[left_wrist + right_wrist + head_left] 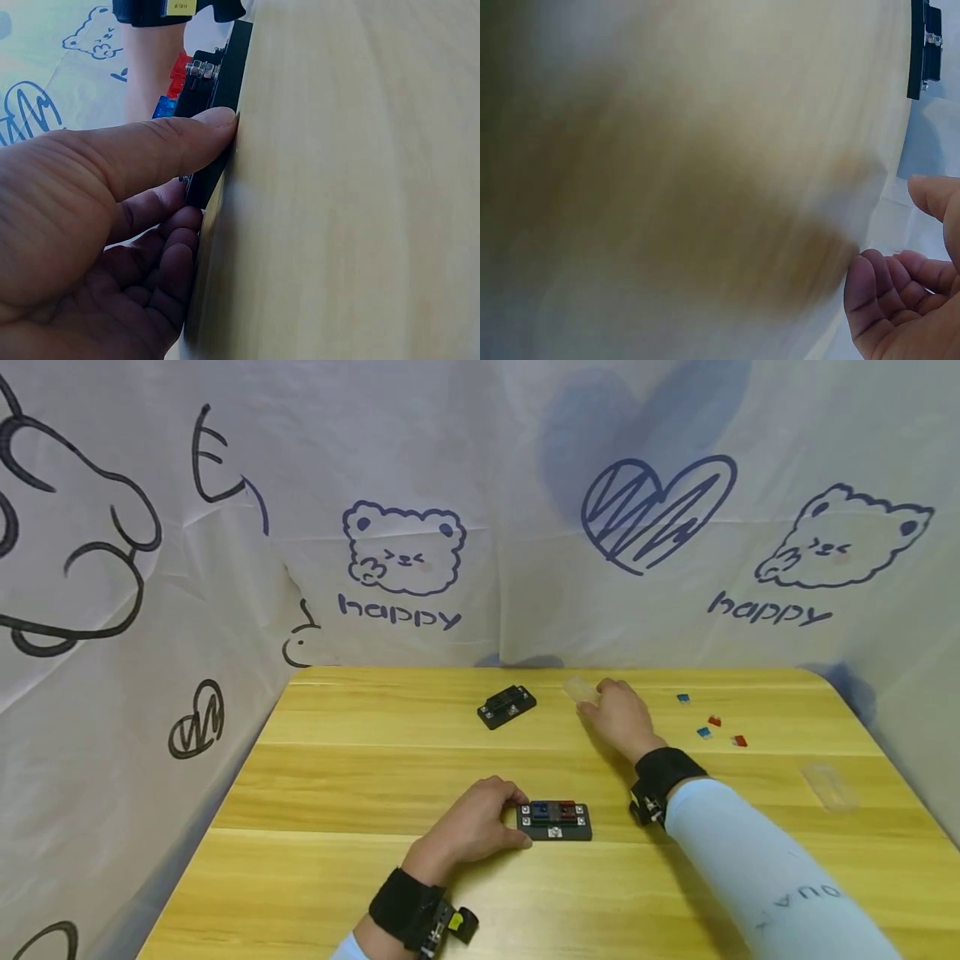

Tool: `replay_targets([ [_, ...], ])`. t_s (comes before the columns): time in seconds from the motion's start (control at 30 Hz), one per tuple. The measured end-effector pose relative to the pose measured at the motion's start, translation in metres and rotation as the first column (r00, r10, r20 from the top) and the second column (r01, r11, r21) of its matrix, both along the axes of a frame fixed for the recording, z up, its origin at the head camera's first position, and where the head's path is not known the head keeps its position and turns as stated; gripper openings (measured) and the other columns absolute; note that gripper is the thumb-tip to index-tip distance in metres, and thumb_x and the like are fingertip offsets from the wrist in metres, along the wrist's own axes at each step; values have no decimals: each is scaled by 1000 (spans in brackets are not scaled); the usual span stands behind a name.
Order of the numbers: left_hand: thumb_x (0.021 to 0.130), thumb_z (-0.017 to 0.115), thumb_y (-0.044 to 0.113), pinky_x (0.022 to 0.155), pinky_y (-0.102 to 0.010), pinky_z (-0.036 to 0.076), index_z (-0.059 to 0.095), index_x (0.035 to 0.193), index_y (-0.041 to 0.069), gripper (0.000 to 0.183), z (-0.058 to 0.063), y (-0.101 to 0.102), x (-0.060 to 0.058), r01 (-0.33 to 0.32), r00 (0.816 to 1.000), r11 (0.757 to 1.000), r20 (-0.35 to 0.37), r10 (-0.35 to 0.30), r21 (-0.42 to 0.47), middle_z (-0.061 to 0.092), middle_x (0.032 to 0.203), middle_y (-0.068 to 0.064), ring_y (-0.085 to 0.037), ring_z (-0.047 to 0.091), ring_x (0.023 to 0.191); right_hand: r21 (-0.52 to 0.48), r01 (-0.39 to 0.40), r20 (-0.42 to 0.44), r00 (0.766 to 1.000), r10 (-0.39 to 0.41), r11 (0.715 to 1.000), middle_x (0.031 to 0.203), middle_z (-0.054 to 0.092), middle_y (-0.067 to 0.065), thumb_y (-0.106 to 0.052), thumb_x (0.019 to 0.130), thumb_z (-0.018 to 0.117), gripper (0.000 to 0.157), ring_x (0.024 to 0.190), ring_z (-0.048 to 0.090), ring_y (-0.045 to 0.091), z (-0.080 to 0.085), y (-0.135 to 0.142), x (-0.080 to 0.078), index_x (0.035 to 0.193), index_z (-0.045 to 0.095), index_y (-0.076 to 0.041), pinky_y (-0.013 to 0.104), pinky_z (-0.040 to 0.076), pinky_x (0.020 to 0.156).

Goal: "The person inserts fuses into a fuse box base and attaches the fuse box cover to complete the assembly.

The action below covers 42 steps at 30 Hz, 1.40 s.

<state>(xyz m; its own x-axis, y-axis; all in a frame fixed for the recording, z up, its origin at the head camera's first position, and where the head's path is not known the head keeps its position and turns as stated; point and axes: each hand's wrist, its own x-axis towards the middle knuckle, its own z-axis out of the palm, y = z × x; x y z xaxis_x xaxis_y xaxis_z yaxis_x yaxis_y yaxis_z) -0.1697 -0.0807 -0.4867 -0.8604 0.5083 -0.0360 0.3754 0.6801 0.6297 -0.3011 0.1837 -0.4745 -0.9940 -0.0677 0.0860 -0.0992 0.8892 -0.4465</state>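
My left hand [480,818] grips the left end of a black fuse block [555,833] on the table, thumb at its near edge and fingers at the far side. Blue and red blade fuses [567,811] sit in its top, between metal screw terminals. In the left wrist view the thumb presses along the side of the fuse block [231,71]. Farther back, my right hand [621,718] reaches to a clear plastic cover [577,688], fingertips right at its right end. The right wrist view shows thumb and fingers of that hand [907,292] spread apart.
A second black fuse block [507,706] lies at the back, left of the clear cover. Loose blue fuses [703,732] and red fuses [739,741] are scattered at the right. Another clear cover [828,787] lies near the right edge. A cloth wall [525,635] borders the table.
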Motion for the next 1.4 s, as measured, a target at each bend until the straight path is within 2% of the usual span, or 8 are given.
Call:
replay_targets([
  [0.37, 71, 83, 36, 89, -36, 47, 65, 113, 15, 50, -1, 1, 0, 1, 1000, 1000, -4, -1, -9, 61, 104, 2, -13, 53, 94, 16, 5, 9, 1000, -5, 1000, 100, 60, 25, -26, 93, 56, 41, 86, 57, 36, -1, -1, 0, 113, 56, 10, 51, 49, 75],
  [0.83, 70, 84, 35, 91, -37, 47, 64, 113, 14, 52, 0, 1, 0, 6, 1000, 1000, -18, -6, -18, 61, 105, 1, -14, 53, 96, 9, -3, -6, 1000, 3, 1000, 103, 62, 25, -25, 92, 57, 41, 87, 58, 36, 1, 11, 20, 114, 57, 9, 50, 50, 76],
  [1.07, 70, 84, 34, 88, -35, 47, 65, 112, 13, 51, 0, 2, 0, 2, 1000, 1000, -11, -2, -12, 60, 102, 2, -13, 53, 92, -38, -53, -1, 999, 53, 998, 107, 61, 21, -26, 92, 58, 43, 84, 56, 31, 3, 11, 43, 123, 56, 5, 46, 48, 75],
  [1.2, 70, 84, 34, 86, -34, 47, 65, 112, 14, 50, 0, 2, 0, -3, 1000, 1000, -4, 3, -8, 59, 101, 2, -13, 53, 90, -58, -91, -4, 996, 91, 994, 103, 62, 17, -27, 92, 61, 43, 80, 55, 26, 8, 8, 61, 122, 57, 3, 41, 48, 71],
  [1.4, 70, 84, 35, 87, -34, 47, 64, 112, 14, 51, 0, 3, 0, -2, 1000, 1000, 2, 2, -12, 59, 102, 2, -13, 53, 91, -81, -150, -8, 989, 150, 985, 103, 63, 11, -30, 91, 64, 40, 87, 59, 22, 15, 4, 90, 121, 60, -3, 38, 51, 70],
])
